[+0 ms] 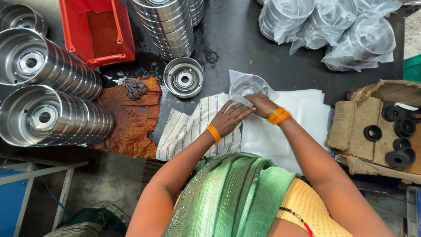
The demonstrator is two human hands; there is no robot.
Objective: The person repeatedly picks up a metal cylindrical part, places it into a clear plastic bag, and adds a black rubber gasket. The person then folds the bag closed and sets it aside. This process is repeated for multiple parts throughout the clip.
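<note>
Even, soft daylight fills the scene, and shadows are faint. Bright glare streaks the stacked steel bowls point(48, 87) and the plastic-wrapped bundles point(333, 26). Focus is sharp at centre; wide-lens bending shows at the edges, and the lower corners are dimmer.

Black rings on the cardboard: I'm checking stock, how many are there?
6 black rings show on the cardboard: one alone at left, two at top, one mid-right, two lower right. Stacked ones may hide more.
</note>
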